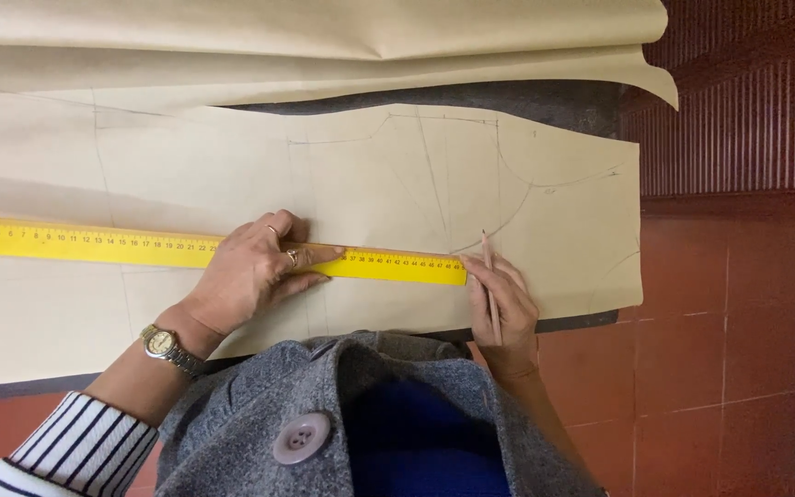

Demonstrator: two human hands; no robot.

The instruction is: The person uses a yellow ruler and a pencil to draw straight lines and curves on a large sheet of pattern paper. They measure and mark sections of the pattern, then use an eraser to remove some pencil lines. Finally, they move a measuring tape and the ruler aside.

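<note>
- A yellow ruler (pixel 140 245) lies across the tan paper (pixel 66 313), running from the left edge of the view toward 3 o'clock, where its end stops beside the right hand.
- The left hand (pixel 250 276) lies flat on the ruler near its middle, fingers spread and pointing to 3 o'clock, pinning it down; a wristwatch (pixel 166 346) sits at its 7 o'clock.
- Pencil lines already cross the paper from 11 to 1 o'clock: straight verticals, slanted lines and a long curve (pixel 517 198).
- The right hand (pixel 503 308) is closed around a pencil (pixel 489 281), tip up at 12 o'clock, touching the paper just past the ruler's end.
- Judging by this, much of the drawing stands; the paper below the ruler is mostly blank, and nothing is cut.
</note>
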